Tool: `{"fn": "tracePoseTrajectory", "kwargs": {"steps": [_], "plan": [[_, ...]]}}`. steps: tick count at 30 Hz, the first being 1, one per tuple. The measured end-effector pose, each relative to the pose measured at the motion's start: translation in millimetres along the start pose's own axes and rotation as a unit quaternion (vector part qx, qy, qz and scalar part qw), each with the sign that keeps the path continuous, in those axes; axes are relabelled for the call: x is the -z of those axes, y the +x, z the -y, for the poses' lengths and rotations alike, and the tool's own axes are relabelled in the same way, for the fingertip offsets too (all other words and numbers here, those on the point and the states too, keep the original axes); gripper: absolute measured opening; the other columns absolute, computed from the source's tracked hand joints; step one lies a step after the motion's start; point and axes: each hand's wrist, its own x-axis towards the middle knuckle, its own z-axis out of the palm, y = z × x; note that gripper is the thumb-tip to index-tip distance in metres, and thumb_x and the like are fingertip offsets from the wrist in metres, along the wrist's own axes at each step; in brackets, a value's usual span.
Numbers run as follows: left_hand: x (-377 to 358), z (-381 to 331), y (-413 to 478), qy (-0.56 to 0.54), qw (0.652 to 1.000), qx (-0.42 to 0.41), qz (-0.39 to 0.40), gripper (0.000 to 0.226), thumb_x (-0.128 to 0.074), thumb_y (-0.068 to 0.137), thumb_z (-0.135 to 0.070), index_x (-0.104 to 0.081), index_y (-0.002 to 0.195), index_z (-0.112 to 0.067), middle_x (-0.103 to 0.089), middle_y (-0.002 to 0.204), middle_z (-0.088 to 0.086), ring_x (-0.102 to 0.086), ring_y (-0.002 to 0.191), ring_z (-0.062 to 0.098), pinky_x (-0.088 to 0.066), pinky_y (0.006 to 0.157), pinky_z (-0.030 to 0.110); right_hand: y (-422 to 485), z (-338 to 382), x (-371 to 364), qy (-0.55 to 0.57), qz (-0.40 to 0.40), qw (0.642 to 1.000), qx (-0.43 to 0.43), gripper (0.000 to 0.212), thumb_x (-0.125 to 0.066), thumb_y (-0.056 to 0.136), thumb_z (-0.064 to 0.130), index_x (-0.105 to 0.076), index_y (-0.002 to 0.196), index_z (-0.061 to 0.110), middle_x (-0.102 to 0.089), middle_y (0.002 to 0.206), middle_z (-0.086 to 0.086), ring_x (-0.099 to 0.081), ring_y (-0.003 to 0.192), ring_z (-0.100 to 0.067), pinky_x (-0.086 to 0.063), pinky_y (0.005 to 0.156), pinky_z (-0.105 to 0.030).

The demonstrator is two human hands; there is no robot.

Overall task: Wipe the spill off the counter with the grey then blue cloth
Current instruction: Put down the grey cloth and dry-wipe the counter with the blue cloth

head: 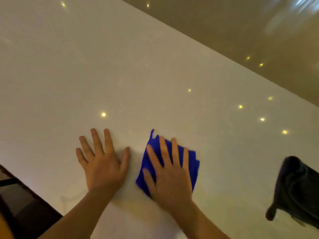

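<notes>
My right hand lies flat, fingers spread, pressing down on the blue cloth, which is folded on the white counter. My left hand rests flat on the bare counter just left of the cloth, fingers apart, holding nothing. The grey cloth sits crumpled at the right edge of the view, apart from both hands. I cannot make out a spill on the glossy surface; the picture is slightly blurred.
The counter's far edge runs diagonally from top centre to the right, with shiny floor beyond. Its near-left edge drops to dark furniture at the bottom left. Ceiling lights reflect as bright dots on the counter.
</notes>
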Motion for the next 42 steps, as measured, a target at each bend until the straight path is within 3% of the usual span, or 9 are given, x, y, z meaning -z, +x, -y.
{"fn": "tracePoseTrajectory", "kwargs": {"steps": [3,6,12,17,22,26,31,35,42], "plan": [[-1.3,0.7,-0.1,0.002,1.0,0.009,-0.002,0.086,-0.011,0.089,-0.073,0.005,0.157,-0.024,0.011,0.167,0.012,0.017,0.151,0.039,0.0,0.122,0.061,-71.1,34.3,-17.1,-0.042,0.053,0.992,0.105,0.073,-0.042,0.088,0.069,-0.034,0.153,0.035,-0.02,0.167,0.0,-0.021,0.15,-0.037,-0.014,0.112,-0.063],[-2.2,1.5,0.7,-0.015,1.0,0.005,-0.003,0.084,-0.012,0.09,-0.073,0.002,0.157,-0.025,0.01,0.167,0.011,0.02,0.151,0.036,0.003,0.122,0.059,-33.6,20.0,-7.5,-0.013,0.065,0.983,0.171,0.068,-0.037,0.093,0.067,-0.03,0.154,0.038,-0.023,0.167,0.003,-0.009,0.154,-0.034,-0.013,0.114,-0.063],[-1.0,3.5,1.4,-0.028,0.999,0.002,-0.02,0.09,-0.004,0.084,-0.079,-0.006,0.157,-0.027,0.005,0.168,0.008,0.019,0.152,0.034,0.004,0.123,0.055,191.8,10.8,19.9,-0.003,0.009,1.0,0.025,0.07,-0.02,0.096,0.066,-0.022,0.157,0.033,-0.012,0.17,-0.003,-0.005,0.154,-0.039,-0.009,0.119,-0.067],[-7.4,5.2,4.4,-0.048,0.998,0.008,-0.037,0.086,-0.004,0.086,-0.077,-0.011,0.157,-0.029,0.002,0.168,0.005,0.017,0.152,0.032,0.005,0.123,0.053,294.5,9.6,30.2,-0.046,0.017,0.999,0.008,0.07,-0.013,0.096,0.067,-0.014,0.158,0.036,-0.005,0.171,-0.001,0.0,0.154,-0.038,-0.006,0.12,-0.066],[-2.7,8.4,-0.3,-0.134,0.988,0.003,-0.082,0.084,-0.003,0.088,-0.074,-0.025,0.155,-0.029,-0.01,0.168,0.002,0.011,0.154,0.024,0.002,0.124,0.048,138.1,32.5,7.2,-0.011,-0.003,0.99,0.143,0.064,-0.026,0.099,0.062,-0.028,0.155,0.033,-0.015,0.17,-0.003,-0.005,0.155,-0.038,-0.012,0.119,-0.066],[3.7,6.7,-4.1,-0.185,0.979,0.003,-0.09,0.084,-0.011,0.087,-0.075,-0.028,0.154,-0.028,-0.015,0.166,-0.003,0.006,0.155,0.022,-0.001,0.124,0.046,-7.5,39.3,-15.2,-0.027,0.077,0.975,0.208,0.067,-0.033,0.095,0.065,-0.027,0.156,0.037,-0.025,0.167,0.001,-0.002,0.156,-0.035,-0.013,0.117,-0.063],[6.8,12.4,-1.9,-0.185,0.978,-0.015,-0.096,0.087,-0.018,0.084,-0.079,-0.025,0.155,-0.031,-0.011,0.167,-0.005,0.006,0.155,0.025,-0.002,0.124,0.052,20.2,39.5,-0.8,-0.044,0.094,0.955,0.277,0.071,-0.033,0.091,0.073,-0.031,0.153,0.039,-0.037,0.162,0.002,-0.012,0.153,-0.037,-0.015,0.118,-0.064],[8.6,11.1,-0.9,-0.229,0.965,-0.005,-0.132,0.084,-0.03,0.086,-0.072,-0.031,0.154,-0.021,-0.019,0.165,0.003,-0.006,0.154,0.031,-0.011,0.122,0.057,102.6,56.1,8.5,-0.014,0.069,0.966,0.25,0.078,-0.034,0.088,0.077,-0.019,0.156,0.042,-0.015,0.169,0.002,-0.003,0.155,-0.037,-0.006,0.12,-0.067],[3.7,10.5,-1.5,-0.232,0.962,0.01,-0.143,0.095,-0.02,0.081,-0.084,-0.02,0.157,-0.026,-0.009,0.167,-0.001,0.001,0.155,0.019,-0.006,0.125,0.049,267.8,91.4,20.8,-0.026,0.034,0.992,0.12,0.086,-0.016,0.085,0.085,-0.016,0.158,0.04,-0.004,0.171,0.001,0.005,0.154,-0.039,0.002,0.119,-0.068]]}}
